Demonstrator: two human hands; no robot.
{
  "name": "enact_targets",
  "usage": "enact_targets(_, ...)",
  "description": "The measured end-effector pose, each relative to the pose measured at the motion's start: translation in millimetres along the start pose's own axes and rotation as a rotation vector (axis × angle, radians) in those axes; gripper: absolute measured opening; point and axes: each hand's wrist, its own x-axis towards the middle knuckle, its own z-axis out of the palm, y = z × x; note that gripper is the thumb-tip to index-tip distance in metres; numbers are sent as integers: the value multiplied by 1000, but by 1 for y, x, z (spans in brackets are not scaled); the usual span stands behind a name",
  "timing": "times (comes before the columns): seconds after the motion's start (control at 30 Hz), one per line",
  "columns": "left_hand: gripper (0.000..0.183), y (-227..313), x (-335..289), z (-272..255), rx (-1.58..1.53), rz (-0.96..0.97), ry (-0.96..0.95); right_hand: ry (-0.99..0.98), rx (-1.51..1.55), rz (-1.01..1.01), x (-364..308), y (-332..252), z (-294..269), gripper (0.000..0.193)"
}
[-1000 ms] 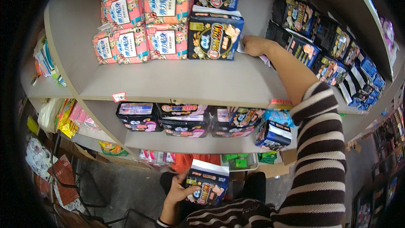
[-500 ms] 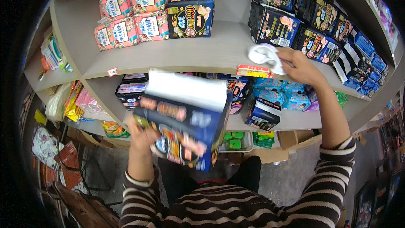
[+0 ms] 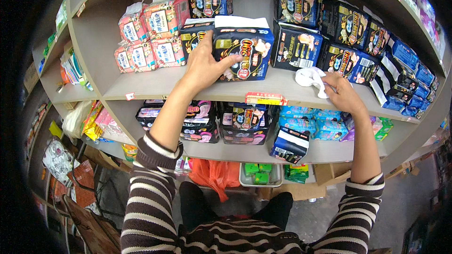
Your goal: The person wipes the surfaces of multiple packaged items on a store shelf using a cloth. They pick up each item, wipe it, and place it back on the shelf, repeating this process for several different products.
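On the upper shelf's middle stands a dark blue pack of sanitary pads (image 3: 252, 63) with a white top. My left hand (image 3: 202, 68) grips its left side, thumb across the front and fingers between it and a similar pack (image 3: 190, 42) behind to the left. My right hand (image 3: 340, 95) is closed on a crumpled white cloth (image 3: 310, 78), which rests near the shelf's front edge. Behind the cloth, to the right, several dark packs (image 3: 296, 47) stand in stacked rows.
Pink-and-white packs (image 3: 167, 52) are stacked at the left of the upper shelf (image 3: 155, 83). A red and yellow price strip (image 3: 266, 99) sits on its edge. Below are blue packs (image 3: 297, 124), a dark pack (image 3: 289, 143), a red plastic bag (image 3: 214, 174) and a white basket (image 3: 242, 178).
My left hand has carried the dark pack from in front of the lower shelf up onto the upper shelf. My right hand, still with the cloth, has moved slightly right and down.
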Motion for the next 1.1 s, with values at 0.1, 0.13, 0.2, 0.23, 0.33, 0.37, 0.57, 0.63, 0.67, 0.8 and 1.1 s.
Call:
enact_targets(0.1,95,-1,-6,-9,121,114,-24,67,-46,-67,-1,0,2,17)
enact_targets(0.13,94,1,-6,-8,208,162,-38,60,-58,-66,-1,-1,2,17)
enact_targets(0.2,90,8,-4,-5,224,244,-44,33,-45,-31,-1,-2,2,17)
enact_targets(0.23,89,11,-2,-2,187,234,-54,45,-47,-36,-1,-4,3,17)
enact_targets(0.33,85,23,10,10,75,180,-64,8,-53,61,-2,-7,1,23)
enact_targets(0.37,85,27,14,12,106,141,-57,13,-44,14,-2,-8,1,21)
enact_targets(0.57,94,48,40,11,654,519,-89,39,-28,-100,-3,-5,-2,17)
enact_targets(0.63,95,60,58,10,720,505,-317,54,-26,-144,-3,-3,-2,17)
enact_targets(0.67,86,66,65,10,640,499,-424,70,-24,-138,-3,-2,-1,16)
enact_targets(0.8,68,86,96,0,704,365,-639,106,-41,-137,-4,-1,1,16)
enact_targets(1.1,67,57,70,36,954,631,-402,71,5,-140,-6,2,0,16)
